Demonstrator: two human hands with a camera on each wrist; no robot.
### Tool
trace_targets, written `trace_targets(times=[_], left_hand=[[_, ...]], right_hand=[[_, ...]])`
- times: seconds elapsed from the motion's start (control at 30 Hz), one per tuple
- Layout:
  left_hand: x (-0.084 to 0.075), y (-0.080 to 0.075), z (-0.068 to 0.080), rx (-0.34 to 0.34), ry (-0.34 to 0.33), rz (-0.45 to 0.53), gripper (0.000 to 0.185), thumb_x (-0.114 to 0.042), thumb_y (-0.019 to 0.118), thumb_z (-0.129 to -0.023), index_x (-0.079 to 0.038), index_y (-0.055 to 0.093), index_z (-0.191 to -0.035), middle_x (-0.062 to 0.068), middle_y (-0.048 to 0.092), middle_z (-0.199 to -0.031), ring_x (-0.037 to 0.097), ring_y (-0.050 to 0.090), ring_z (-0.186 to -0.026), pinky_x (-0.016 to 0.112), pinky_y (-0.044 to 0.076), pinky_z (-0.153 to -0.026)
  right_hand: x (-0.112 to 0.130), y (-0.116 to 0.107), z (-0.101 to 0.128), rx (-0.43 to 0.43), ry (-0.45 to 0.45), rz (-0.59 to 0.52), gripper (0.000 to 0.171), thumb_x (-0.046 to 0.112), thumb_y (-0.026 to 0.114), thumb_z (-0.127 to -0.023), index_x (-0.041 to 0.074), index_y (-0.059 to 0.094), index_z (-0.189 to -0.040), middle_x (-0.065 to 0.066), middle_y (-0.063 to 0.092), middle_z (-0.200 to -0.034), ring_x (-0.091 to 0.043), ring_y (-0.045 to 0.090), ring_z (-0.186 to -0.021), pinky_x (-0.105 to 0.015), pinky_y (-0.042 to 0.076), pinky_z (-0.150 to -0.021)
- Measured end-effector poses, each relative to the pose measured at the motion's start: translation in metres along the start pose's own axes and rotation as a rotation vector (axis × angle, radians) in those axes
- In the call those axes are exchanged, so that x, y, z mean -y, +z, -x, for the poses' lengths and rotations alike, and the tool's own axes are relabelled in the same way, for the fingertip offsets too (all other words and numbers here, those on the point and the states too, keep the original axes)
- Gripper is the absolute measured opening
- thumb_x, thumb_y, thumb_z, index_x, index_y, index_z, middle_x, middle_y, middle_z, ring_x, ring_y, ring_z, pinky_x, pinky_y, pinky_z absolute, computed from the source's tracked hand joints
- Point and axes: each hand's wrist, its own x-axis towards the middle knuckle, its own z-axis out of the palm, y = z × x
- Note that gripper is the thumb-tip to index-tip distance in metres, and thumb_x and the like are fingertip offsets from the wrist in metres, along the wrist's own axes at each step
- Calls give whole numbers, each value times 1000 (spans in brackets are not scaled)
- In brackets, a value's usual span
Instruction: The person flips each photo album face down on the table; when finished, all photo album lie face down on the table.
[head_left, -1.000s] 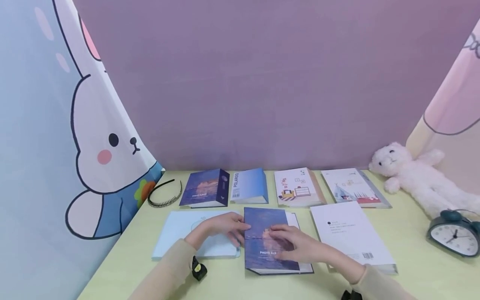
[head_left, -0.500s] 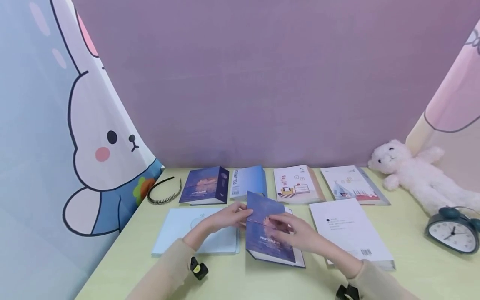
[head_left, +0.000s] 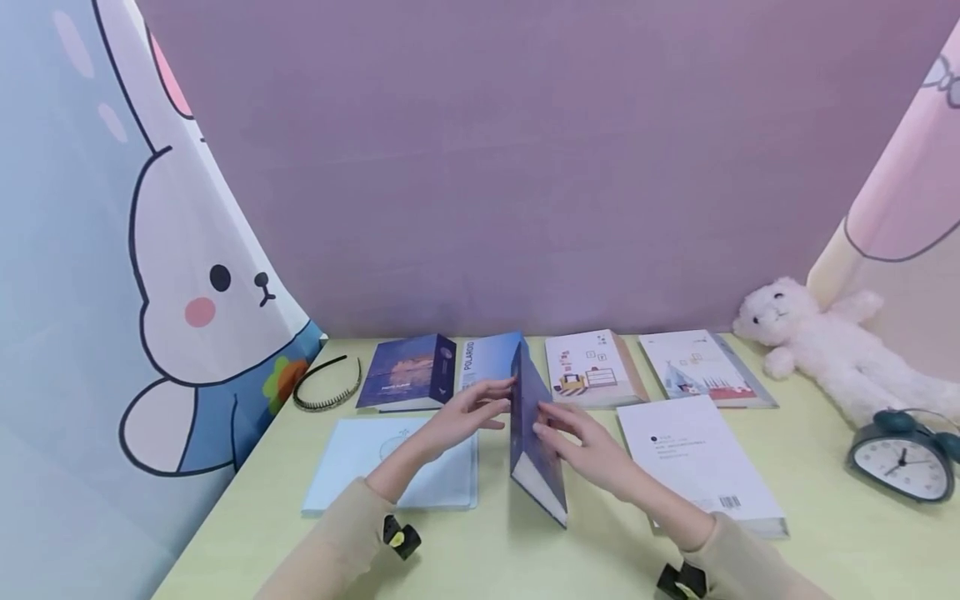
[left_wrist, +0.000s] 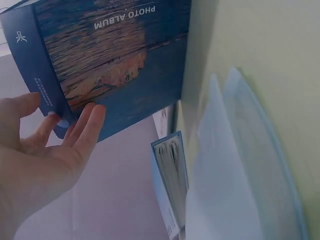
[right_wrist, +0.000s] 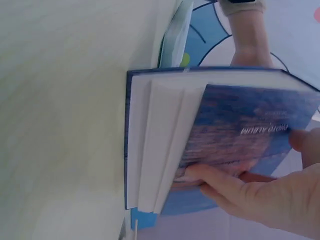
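A dark blue photo album (head_left: pixel 525 417) with a sea-painting cover stands on edge on the table between the two hands. My left hand (head_left: pixel 453 425) is at its left side; in the left wrist view the extended fingers (left_wrist: pixel 87 131) touch the spine and the cover beside it. On the other side, my right hand (head_left: pixel 588 450) rests its fingertips against the opposite cover. In the right wrist view the thumb and fingers (right_wrist: pixel 215 180) lie spread on that cover, beside the white page block. Part of a blue Polaroid album (head_left: pixel 483 358) is hidden behind the standing one.
A pale blue album (head_left: pixel 431 492) lies left, a white album (head_left: pixel 701 454) right. Behind are another photo album (head_left: pixel 405 367) and two illustrated albums (head_left: pixel 596 367) (head_left: pixel 697 367). A black headband (head_left: pixel 326 404) lies far left; a plush bear (head_left: pixel 832 350) and green alarm clock (head_left: pixel 900 467) are right.
The photo album was lying flat and has been tilted up onto its edge. Both hands have shifted with it, the left to its left side, the right to its right side.
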Motion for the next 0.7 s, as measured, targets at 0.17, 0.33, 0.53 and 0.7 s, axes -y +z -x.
trace_targets(times=[0.17, 0.33, 0.53, 0.7], left_hand=[[-3, 3, -3, 15, 21, -60, 49, -24, 51, -98, -19, 37, -145, 10, 46, -142, 28, 52, -122, 33, 51, -93], [-2, 8, -5, 47, 46, -140, 51, -23, 51, -97, -28, 35, -145, 7, 43, -141, 26, 49, -125, 36, 49, -96], [-2, 13, -12, 39, 42, -204, 51, -33, 55, -95, -41, 35, -142, -3, 44, -138, 18, 41, -131, 42, 40, -104], [-1, 19, -15, 55, 45, -112, 60, -34, 59, -92, -29, 33, -146, 1, 37, -145, 21, 41, -133, 37, 42, -105]], right_hand=[[11, -2, -1, 7, 118, -171, 52, 32, 48, -98, -3, 42, -137, -22, 41, -139, -38, 46, -125, -37, 55, -86], [17, -9, 1, 27, 150, -271, 53, 30, 47, -99, -5, 36, -137, -27, 37, -140, -41, 44, -125, -41, 56, -83], [17, -17, 2, 58, 167, -259, 62, 35, 55, -94, 4, 31, -142, -22, 32, -146, -42, 40, -129, -44, 54, -86], [14, -24, 5, 68, 165, -329, 61, 32, 53, -94, 4, 29, -143, -23, 32, -146, -40, 43, -126, -42, 55, -84]])
